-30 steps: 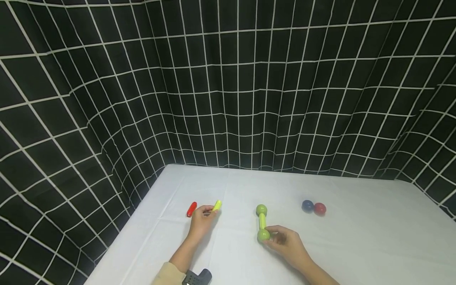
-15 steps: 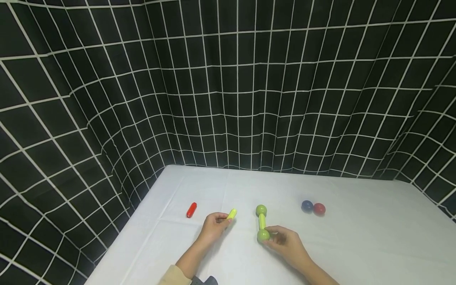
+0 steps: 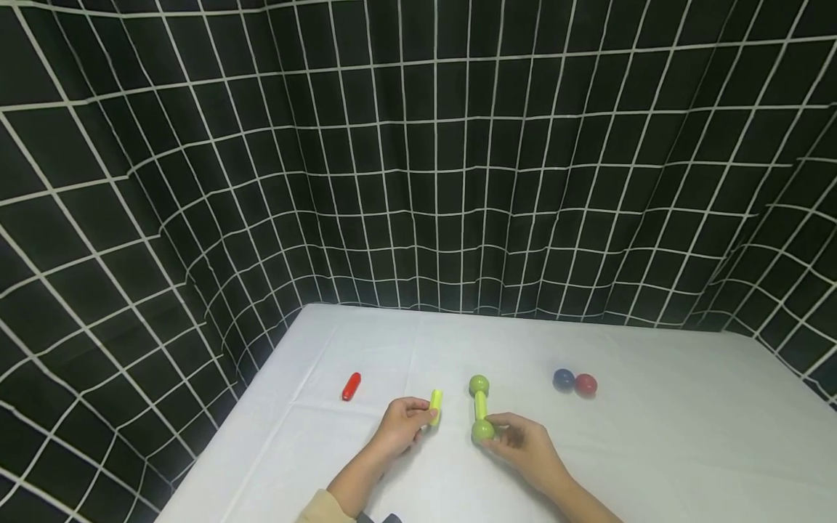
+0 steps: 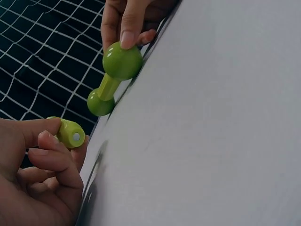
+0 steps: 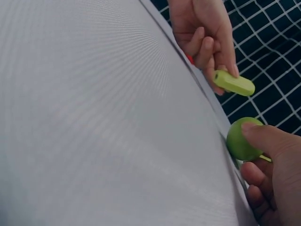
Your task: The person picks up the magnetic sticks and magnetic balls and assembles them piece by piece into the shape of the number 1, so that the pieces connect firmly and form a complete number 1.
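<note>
My left hand (image 3: 400, 427) pinches a short yellow-green stick (image 3: 435, 407) between thumb and fingers. In the left wrist view the end of that stick (image 4: 70, 134) shows a pale round spot. To its right stands a dumbbell shape, two green balls joined by a yellow-green stick (image 3: 481, 405). With thumb and fingers my right hand (image 3: 528, 449) grips the nearer green ball (image 3: 482, 431); the farther green ball (image 3: 479, 385) is untouched. A gap separates the pinched stick from the dumbbell shape. The right wrist view shows the gripped ball (image 5: 243, 139) under my thumb.
A red stick (image 3: 351, 386) lies on the white-covered table (image 3: 288, 465) left of my left hand. A blue ball (image 3: 564, 379) and a red ball (image 3: 585, 385) lie together at the right. Behind the table hangs a black grid-patterned curtain (image 3: 418, 181).
My left hand has carried the yellow-green stick rightward and slightly nearer, away from the red stick, and turned it more upright. My right hand stays on the ball.
</note>
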`<state>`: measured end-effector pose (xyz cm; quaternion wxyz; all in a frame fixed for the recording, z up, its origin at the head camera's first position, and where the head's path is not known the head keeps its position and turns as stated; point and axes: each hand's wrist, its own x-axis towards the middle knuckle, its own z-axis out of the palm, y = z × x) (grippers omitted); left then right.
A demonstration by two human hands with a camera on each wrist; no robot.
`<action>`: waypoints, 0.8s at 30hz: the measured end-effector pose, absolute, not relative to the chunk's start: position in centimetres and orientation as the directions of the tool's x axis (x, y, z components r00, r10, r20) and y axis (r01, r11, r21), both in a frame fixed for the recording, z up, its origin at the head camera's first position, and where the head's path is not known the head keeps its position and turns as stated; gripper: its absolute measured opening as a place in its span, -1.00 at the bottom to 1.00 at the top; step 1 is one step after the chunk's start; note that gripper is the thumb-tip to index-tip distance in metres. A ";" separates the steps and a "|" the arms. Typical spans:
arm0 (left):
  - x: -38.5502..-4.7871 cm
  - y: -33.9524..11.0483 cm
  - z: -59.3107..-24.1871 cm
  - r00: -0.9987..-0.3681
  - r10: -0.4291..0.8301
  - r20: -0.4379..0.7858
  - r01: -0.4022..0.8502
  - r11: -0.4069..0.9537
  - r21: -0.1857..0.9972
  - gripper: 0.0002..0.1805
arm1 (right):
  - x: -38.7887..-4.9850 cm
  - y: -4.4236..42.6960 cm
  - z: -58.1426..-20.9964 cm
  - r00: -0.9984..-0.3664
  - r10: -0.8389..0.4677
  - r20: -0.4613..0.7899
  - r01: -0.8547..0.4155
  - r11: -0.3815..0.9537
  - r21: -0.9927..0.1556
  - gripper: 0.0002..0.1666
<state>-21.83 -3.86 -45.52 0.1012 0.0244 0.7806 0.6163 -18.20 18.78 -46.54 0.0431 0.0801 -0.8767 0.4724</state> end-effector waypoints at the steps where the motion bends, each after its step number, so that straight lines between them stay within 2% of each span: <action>1: -21.8 -3.8 -45.5 -0.975 0.175 -0.137 -0.093 0.235 0.967 -0.64 | -18.3 18.7 -46.5 -0.984 -0.095 0.152 -0.179 0.545 -0.819 -0.56; 8: -21.4 -3.1 -45.5 -0.948 0.252 -0.192 -0.142 0.206 0.968 -0.60 | -18.6 18.5 -46.4 -0.989 -0.069 0.133 -0.149 0.553 -0.819 -0.56; 15: -21.2 -2.5 -45.8 -0.940 0.274 -0.204 -0.145 0.220 0.965 -0.55 | -19.1 18.4 -46.4 -0.988 -0.050 0.143 -0.146 0.565 -0.812 -0.55; 24: -20.6 -1.9 -45.7 -0.939 0.272 -0.209 -0.138 0.260 0.956 -0.68 | -20.5 18.4 -46.5 -0.987 -0.050 0.151 -0.154 0.543 -0.826 -0.53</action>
